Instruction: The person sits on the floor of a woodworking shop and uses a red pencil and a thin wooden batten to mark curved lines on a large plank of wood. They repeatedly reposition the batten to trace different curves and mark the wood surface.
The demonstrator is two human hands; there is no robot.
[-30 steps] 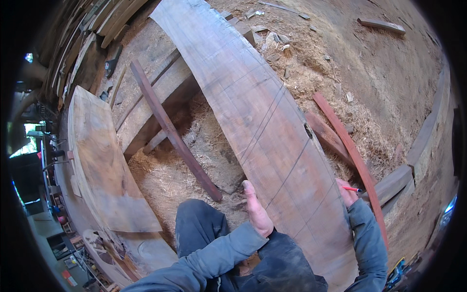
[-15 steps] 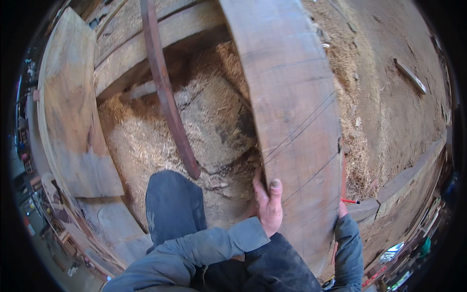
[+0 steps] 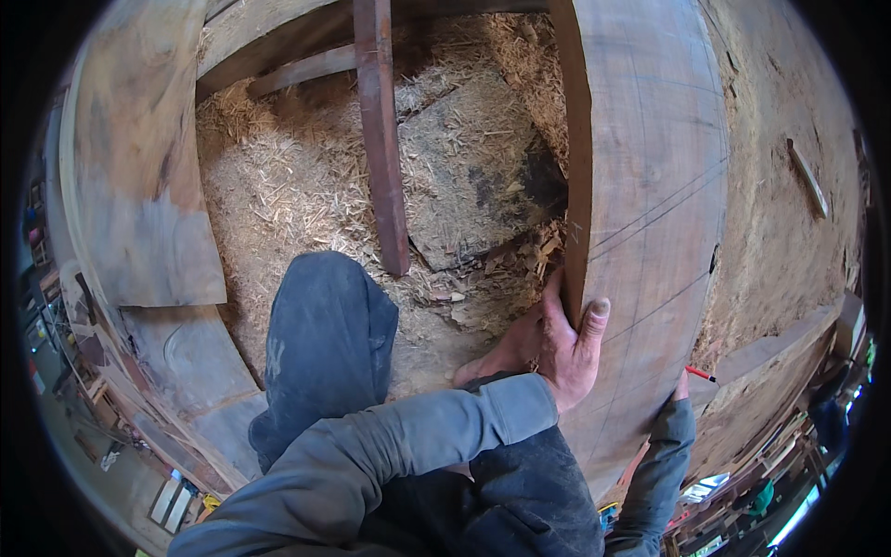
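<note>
A broad wooden plank [image 3: 654, 186] with dark pencil lines across its face runs away from me on the right. My left hand [image 3: 568, 357] holds its left edge, the thumb on the top face and the fingers along the side. At the plank's right edge is my right hand [image 3: 682, 385], mostly hidden by the wood. A thin red pencil [image 3: 701, 374] sticks out to the right from that hand. My bare foot [image 3: 506, 355] shows beside my left hand, below the plank's edge.
A narrow dark-red wooden bar [image 3: 378, 139] lies over floor covered with wood shavings [image 3: 297, 200]. Another wide board [image 3: 144, 167] stretches along the left, and a crossbeam [image 3: 278, 37] lies at the far side. A small wood strip [image 3: 807, 178] rests on the ground at right.
The view has shifted, and the marked plank sits farther right in it. Its left side face now shows. My left hand stays on that edge, and the red pencil stays at my right hand.
</note>
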